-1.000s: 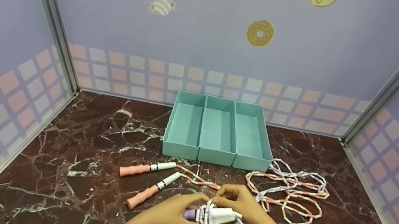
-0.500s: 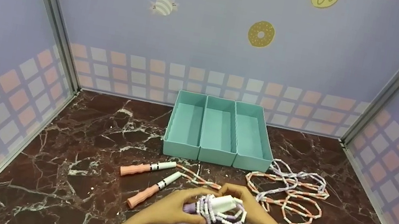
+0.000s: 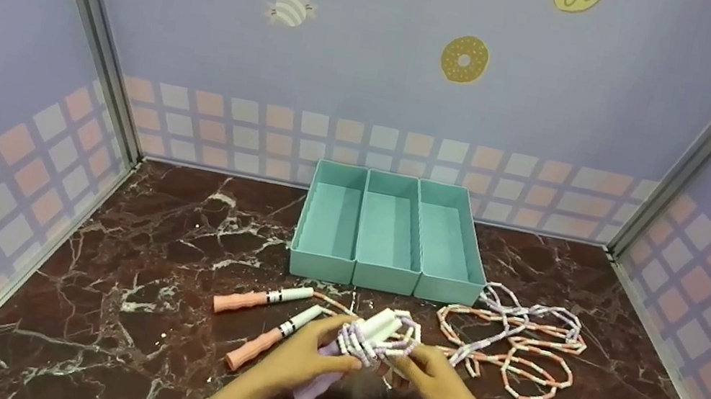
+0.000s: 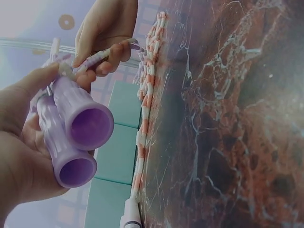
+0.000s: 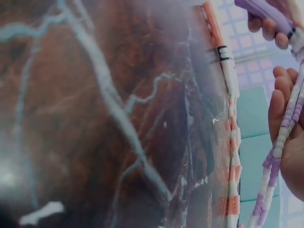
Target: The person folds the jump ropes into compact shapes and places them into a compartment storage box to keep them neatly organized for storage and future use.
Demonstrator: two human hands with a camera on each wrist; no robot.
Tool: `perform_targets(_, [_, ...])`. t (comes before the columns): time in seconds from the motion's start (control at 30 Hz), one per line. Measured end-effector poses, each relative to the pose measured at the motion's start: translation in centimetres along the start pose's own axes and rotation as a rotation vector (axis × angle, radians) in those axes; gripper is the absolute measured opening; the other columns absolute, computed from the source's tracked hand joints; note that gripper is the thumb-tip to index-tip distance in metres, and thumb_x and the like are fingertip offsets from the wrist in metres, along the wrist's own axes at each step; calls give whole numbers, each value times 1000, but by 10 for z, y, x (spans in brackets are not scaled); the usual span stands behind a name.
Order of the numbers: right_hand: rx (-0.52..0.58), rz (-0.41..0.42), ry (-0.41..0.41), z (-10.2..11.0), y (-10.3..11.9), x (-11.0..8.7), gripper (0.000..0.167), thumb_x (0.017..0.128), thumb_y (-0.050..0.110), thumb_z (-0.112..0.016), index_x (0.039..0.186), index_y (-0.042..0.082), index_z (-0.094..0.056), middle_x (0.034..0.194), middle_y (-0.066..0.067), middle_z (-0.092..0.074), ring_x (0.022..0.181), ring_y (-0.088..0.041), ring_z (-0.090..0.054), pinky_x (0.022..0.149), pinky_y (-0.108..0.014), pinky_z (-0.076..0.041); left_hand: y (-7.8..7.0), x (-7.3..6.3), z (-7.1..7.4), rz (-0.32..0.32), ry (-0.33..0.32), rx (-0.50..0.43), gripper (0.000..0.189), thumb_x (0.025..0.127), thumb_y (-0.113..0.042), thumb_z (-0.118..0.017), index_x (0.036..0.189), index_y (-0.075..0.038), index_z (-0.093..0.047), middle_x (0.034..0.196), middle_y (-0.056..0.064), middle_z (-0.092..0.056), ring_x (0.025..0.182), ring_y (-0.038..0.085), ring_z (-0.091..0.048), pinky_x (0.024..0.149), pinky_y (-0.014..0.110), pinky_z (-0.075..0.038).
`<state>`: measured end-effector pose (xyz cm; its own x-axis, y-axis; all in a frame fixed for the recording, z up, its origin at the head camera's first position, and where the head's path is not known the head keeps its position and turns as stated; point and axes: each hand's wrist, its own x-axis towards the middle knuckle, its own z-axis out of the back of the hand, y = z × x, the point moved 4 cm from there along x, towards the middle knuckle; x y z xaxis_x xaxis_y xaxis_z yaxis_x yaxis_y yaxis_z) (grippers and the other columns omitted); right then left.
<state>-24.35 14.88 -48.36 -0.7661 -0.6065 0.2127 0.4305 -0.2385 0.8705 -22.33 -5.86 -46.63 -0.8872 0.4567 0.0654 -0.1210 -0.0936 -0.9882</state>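
My left hand (image 3: 305, 359) grips the two purple handles (image 4: 71, 102) of a beaded jump rope side by side. Their hollow ends face the left wrist camera, and their white ends point away from me in the head view. Several turns of purple-and-white beaded rope (image 3: 359, 346) wrap round the handles by the white parts. Just to the right, my right hand (image 3: 440, 383) holds strands of that rope between thumb and curled fingers. In the right wrist view the doubled beaded strands (image 5: 285, 128) run across its palm. Part of the right fingers is hidden behind the coil in the head view.
A second jump rope lies on the dark marble table, its orange handles (image 3: 260, 347) left of my hands. Its orange-and-white rope (image 3: 539, 360) loops at right, with purple-and-white rope (image 3: 484, 343) over it. Behind stands a teal three-compartment box (image 3: 322, 267). Patterned walls (image 3: 378, 72) enclose the table.
The purple handles have shifted away and left, their white ends swinging to point farther forward. My right hand has passed from the far side of the bundle round to its right, near side.
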Motion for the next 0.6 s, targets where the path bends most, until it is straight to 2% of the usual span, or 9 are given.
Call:
perform_targets(0.13, [-104, 63, -4, -4, 3, -3, 26, 103, 16, -50, 103, 0, -69, 83, -20, -69, 67, -3, -58, 59, -29, -55, 2, 1, 1, 37, -48, -32, 63, 86, -12, -74, 143, -7, -48, 98, 16, -70, 70, 15, -68, 64, 29, -60])
perform_targets(0.2, [-194, 83, -19, -6, 5, -4, 26, 102, 17, -52, 112, -1, -68, 93, -17, -72, 78, -5, -64, 69, -28, -59, 2, 2, 1, 37, -63, -37, 63, 86, -10, -74, 144, -9, -47, 89, 14, -70, 66, 13, -67, 62, 31, -60])
perform_targets(0.27, [-298, 110, -39, -8, 6, -5, 31, 99, 15, -57, 122, -4, -65, 108, -16, -73, 93, -13, -70, 82, -30, -60, 1, 3, 1, 28, -73, -43, 63, 87, -8, -72, 144, -10, -46, 85, 13, -69, 63, 11, -66, 60, 32, -60])
perform_targets(0.33, [-410, 139, -62, -11, 9, -7, 37, 96, 13, -62, 128, -6, -61, 122, -17, -70, 109, -22, -69, 95, -37, -57, 0, 4, 0, 19, -81, -51, 62, 87, -6, -71, 144, -11, -46, 83, 13, -68, 61, 10, -65, 59, 32, -59])
perform_targets(0.4, [-513, 162, -86, -13, 12, -8, 41, 93, 11, -65, 130, -6, -60, 127, -18, -67, 117, -29, -66, 100, -42, -54, -1, 4, 0, 17, -97, -53, 63, 87, -7, -72, 144, -11, -46, 81, 14, -68, 60, 10, -64, 58, 32, -59])
perform_targets(0.47, [-602, 169, -122, -14, 15, -9, 44, 91, 12, -68, 131, -2, -59, 122, -15, -70, 110, -28, -69, 94, -41, -57, -1, 4, 1, 17, -117, -51, 63, 87, -9, -73, 144, -11, -47, 81, 15, -69, 60, 11, -64, 57, 31, -59])
perform_targets(0.6, [-723, 183, -223, -16, 21, -13, 47, 86, 13, -74, 128, 8, -55, 106, -5, -75, 87, -18, -73, 70, -33, -59, -2, 4, 1, 17, -149, -43, 63, 86, -13, -75, 143, -10, -48, 81, 15, -69, 61, 14, -66, 56, 27, -58])
